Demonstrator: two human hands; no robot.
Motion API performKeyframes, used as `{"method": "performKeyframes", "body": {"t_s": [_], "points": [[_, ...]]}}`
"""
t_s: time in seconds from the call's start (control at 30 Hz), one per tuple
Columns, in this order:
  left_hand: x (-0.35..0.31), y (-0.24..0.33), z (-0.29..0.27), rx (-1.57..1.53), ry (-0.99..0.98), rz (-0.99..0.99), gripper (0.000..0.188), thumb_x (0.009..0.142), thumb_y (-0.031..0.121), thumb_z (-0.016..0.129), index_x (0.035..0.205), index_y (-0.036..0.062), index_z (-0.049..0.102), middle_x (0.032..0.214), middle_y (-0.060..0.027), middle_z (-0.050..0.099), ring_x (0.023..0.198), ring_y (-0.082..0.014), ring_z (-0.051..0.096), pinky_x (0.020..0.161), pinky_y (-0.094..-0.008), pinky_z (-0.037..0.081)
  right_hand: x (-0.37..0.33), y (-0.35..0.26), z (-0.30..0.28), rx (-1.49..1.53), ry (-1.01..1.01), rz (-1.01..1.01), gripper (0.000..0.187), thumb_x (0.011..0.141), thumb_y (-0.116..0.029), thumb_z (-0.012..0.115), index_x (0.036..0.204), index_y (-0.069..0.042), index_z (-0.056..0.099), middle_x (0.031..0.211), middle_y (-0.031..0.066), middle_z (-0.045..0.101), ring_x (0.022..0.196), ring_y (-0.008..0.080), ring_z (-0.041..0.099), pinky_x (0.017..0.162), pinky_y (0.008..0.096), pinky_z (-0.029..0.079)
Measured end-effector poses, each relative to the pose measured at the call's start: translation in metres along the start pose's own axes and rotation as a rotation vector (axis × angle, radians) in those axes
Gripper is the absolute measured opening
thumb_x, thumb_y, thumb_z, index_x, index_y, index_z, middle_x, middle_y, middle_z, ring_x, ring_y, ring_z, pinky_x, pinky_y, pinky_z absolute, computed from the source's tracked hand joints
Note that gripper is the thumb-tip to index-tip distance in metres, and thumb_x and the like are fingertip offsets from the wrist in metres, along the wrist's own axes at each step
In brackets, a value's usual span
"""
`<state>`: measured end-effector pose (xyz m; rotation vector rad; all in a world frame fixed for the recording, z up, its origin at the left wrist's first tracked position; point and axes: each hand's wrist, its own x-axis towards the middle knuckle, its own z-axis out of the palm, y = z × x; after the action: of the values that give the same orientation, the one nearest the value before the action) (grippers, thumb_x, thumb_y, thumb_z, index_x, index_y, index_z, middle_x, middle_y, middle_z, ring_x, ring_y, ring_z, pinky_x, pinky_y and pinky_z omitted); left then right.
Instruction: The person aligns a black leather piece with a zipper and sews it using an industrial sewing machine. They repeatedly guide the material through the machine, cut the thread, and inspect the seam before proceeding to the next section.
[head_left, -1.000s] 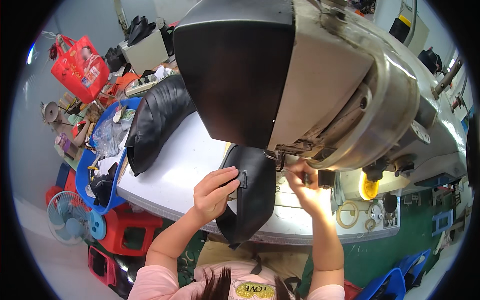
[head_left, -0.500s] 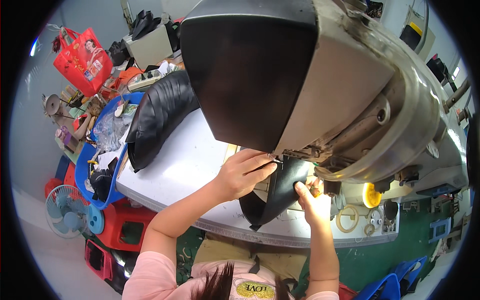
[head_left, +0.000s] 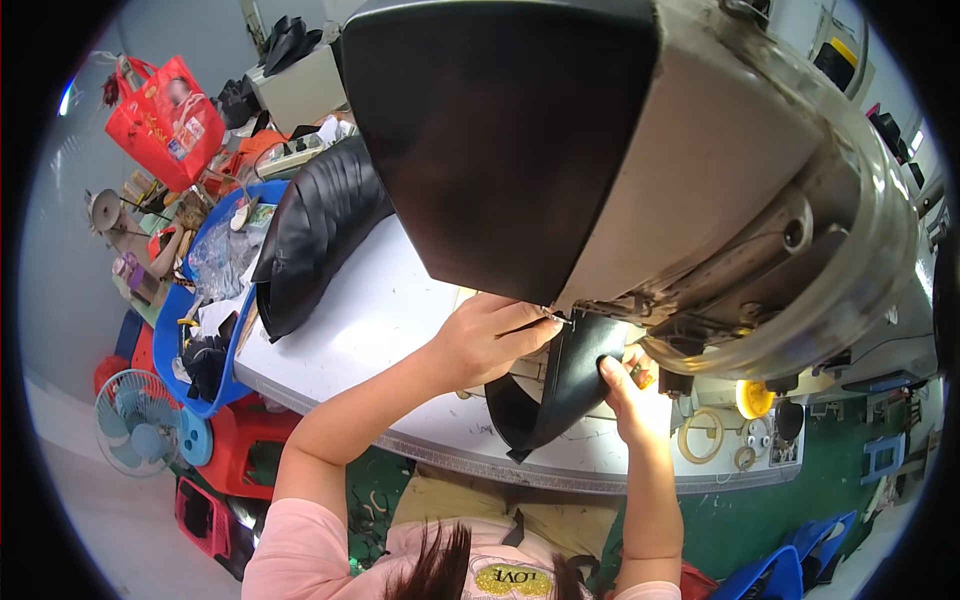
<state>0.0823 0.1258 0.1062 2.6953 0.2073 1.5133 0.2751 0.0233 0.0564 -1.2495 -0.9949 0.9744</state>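
Slanting lengthwise from beneath the sewing machine [head_left: 710, 170] toward the near edge of the worktop [head_left: 345, 325], the black leather-look panel [head_left: 572, 385] is gripped at its right side by the right hand [head_left: 630, 396]; the left hand [head_left: 490, 342], nearer the machine, is curled, its hold unclear.

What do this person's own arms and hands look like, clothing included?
The left hand and right hand wear no gloves. The forearms are uncovered, with no watch visible. Short, pale pink sleeves cover the upper arms.
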Motion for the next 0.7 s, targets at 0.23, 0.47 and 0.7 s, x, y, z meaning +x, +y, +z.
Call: {"method": "performKeyframes", "body": {"t_s": [0.23, 0.47, 0.7], "points": [[-0.002, 0.0, 0.003, -0.001, 0.021, -0.006, 0.023, 0.06, -0.004, 0.061, 0.083, 0.0015, 0.06, 0.088, -0.01, 0.058, 0.08, -0.0248, 0.057, 0.065, -0.0314, 0.048, 0.003, 0.017, -0.005, -0.127, 0.087, -0.082, 0.019, 0.077, -0.014, 0.062, 0.074, -0.012, 0.043, 0.061, -0.0061, 0.04, 0.049, 0.0016, 0.033, 0.044, 0.0156, 0.024], [-0.006, 0.0, 0.01, -0.041, 0.096, -0.041, 0.02, 0.062, -0.004, 0.063, 0.081, 0.0015, 0.061, 0.083, -0.0085, 0.059, 0.077, -0.0242, 0.057, 0.063, -0.0311, 0.048, 0.004, 0.015, -0.003, -0.081, 0.069, -0.089, 0.019, 0.077, -0.014, 0.063, 0.075, -0.012, 0.044, 0.064, -0.0057, 0.04, 0.052, 0.0021, 0.035, 0.045, 0.0166, 0.027], [-0.029, -0.019, 0.038, -0.122, 0.102, -0.127, 0.014, 0.064, -0.004, 0.063, 0.078, 0.0004, 0.06, 0.081, -0.0081, 0.059, 0.074, -0.024, 0.058, 0.061, -0.0307, 0.048, -0.006, -0.003, 0.0, -0.038, 0.032, -0.042, 0.021, 0.075, -0.009, 0.064, 0.077, -0.012, 0.043, 0.063, -0.0061, 0.038, 0.049, 0.0014, 0.031, 0.043, 0.0159, 0.022]]}}
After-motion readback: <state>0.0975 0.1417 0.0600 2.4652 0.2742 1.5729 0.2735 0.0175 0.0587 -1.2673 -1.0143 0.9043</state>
